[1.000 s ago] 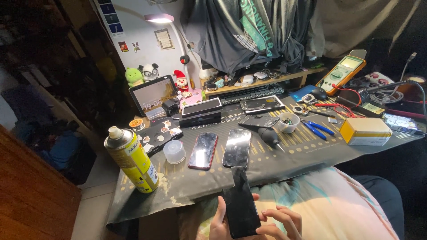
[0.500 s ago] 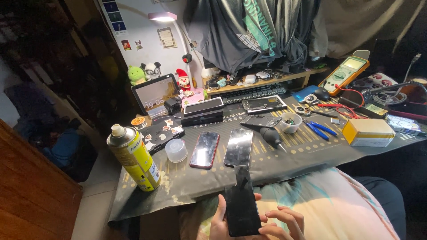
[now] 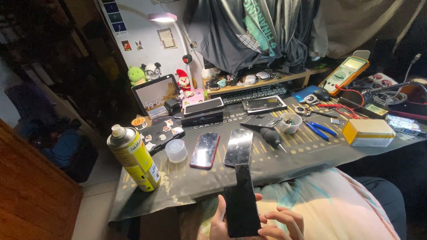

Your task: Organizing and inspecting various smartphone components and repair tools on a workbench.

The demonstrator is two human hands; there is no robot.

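Black phone (image 3: 241, 200) gripped by left hand (image 3: 219, 224) along its edge, right hand (image 3: 284, 222) fingers curled against it, yellow spray can (image 3: 133, 158) well beyond left hand.

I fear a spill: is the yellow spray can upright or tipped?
Upright: the spray can stands on its base on the mat, nozzle pointing up.

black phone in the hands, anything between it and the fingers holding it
Nothing visible. The black phone rests directly in the left hand, thumb on its left edge, and the right hand fingers touch its right edge. Its top end overlaps the mat's near edge in view.
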